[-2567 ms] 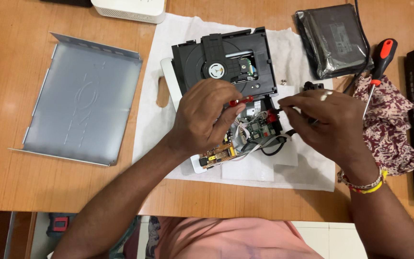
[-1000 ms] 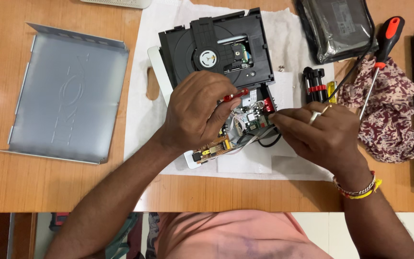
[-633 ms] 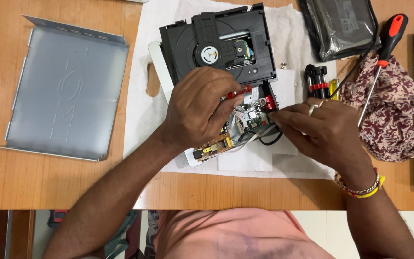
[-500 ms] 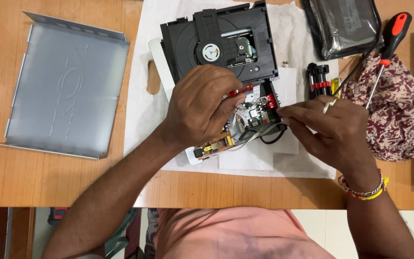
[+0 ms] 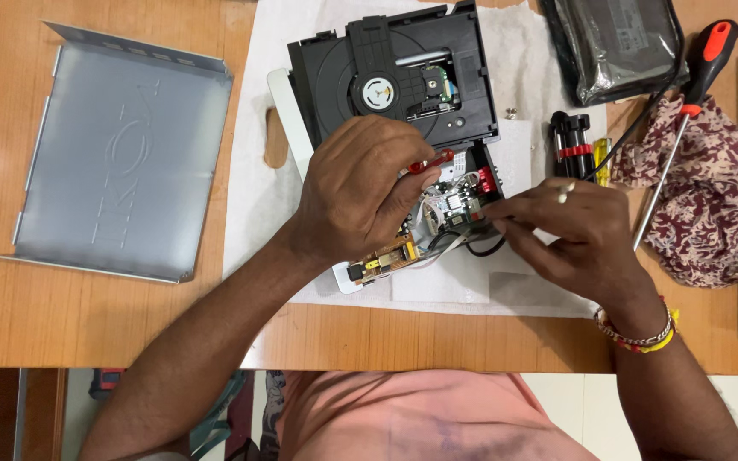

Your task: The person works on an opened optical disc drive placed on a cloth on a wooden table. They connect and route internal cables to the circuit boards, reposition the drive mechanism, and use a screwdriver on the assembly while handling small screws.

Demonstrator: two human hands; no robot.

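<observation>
I watched from far away, and the biggest worry was the black plastic disc drive block [image 5: 395, 81]. It sat tipped up on the opened white player case [image 5: 288, 115], on the white paper sheet [image 5: 254, 188] in the middle of the wooden bench [image 5: 130, 324]. It looked like it was only leaning there. If a hand bumped it, I thought it could slide down and pull on the thin wires under it.

The next worry was the small green circuit board [image 5: 453, 205] with its red part and tangle of thin wires. It lay just below the drive, between the two hands. A hard tug there could have snapped a wire or bent the board.

The left hand [image 5: 356, 201] was curled over the board, its fingers closed around a small tool with a red handle [image 5: 431, 160]. I could not see the tip, so a slip might have scratched the board.

The right hand [image 5: 570, 230] had its fingers [image 5: 510, 209] pinched together at the board's right edge. I could not tell what they pinched, if anything.

The smallest worry was a tiny loose screw [image 5: 511, 112] on the paper, just right of the drive. It could have rolled off and got lost.
</observation>
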